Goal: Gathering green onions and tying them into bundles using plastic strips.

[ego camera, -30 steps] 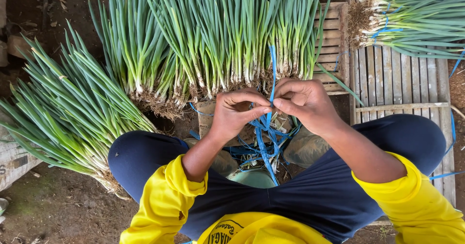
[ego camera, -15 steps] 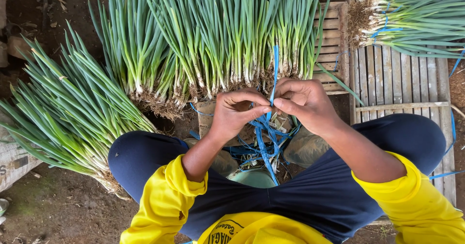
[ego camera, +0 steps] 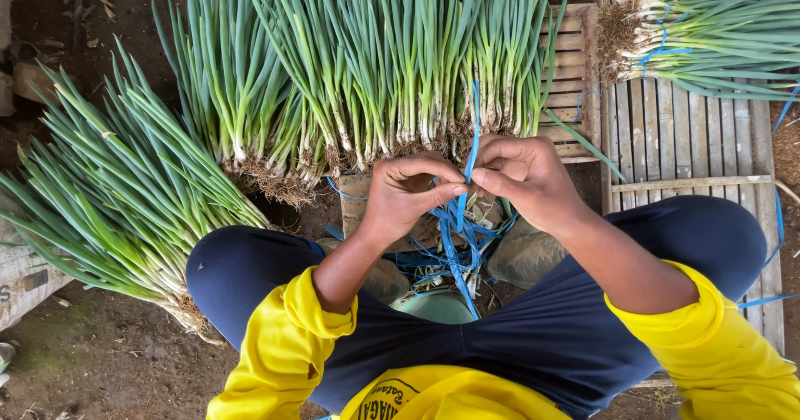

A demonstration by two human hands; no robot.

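Unmoved since the earlier frame: both hands, pinched together on one thin blue plastic strap (ego camera: 472, 149).

Left hand (ego camera: 406, 195) and right hand (ego camera: 527, 178), fingertips touching, clamp the strap between them; it runs up over a row of green spring onions with white rooted bases (ego camera: 367, 78) and down to loose blue straps (ego camera: 446, 257). Right of the grip, a grey slatted wooden pallet (ego camera: 683, 149).
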